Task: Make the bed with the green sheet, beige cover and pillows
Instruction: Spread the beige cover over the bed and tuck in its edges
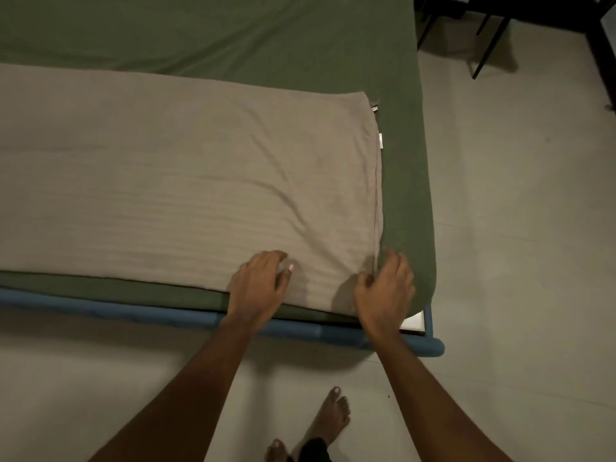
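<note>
The green sheet [233, 35] is showing plain olive, no pattern. The beige cover [166, 168] is showing greyish beige with faint tone-on-tone ribbed stripes. The bed frame [100, 308] is showing blue, the floor [516, 228] plain off-white, the chair legs [490, 45] black, the tag [380, 141] white.

We can read no text anywhere, as the small white tag [380, 141] on the folded beige fabric cover [186, 181] is too tiny.
</note>
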